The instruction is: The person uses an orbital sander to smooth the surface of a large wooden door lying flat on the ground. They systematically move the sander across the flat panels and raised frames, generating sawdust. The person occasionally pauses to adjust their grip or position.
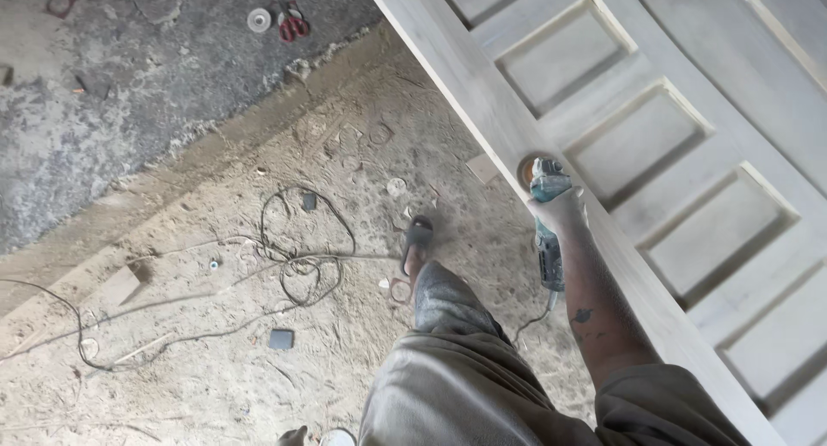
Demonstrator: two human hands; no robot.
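While gripped by one hand (558, 212), grinder (546, 226) touches door (482, 93)

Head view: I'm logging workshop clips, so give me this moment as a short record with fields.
Setting: dusty workshop floor strewn with sawdust
Right hand: grips a teal angle grinder, its disc at the edge of the door
Left hand: not in view
Workpiece: pale wooden panelled door, unfinished
Cable: looped on the floor beside the sandalled foot
Also: red scissors and a tape roll at the top
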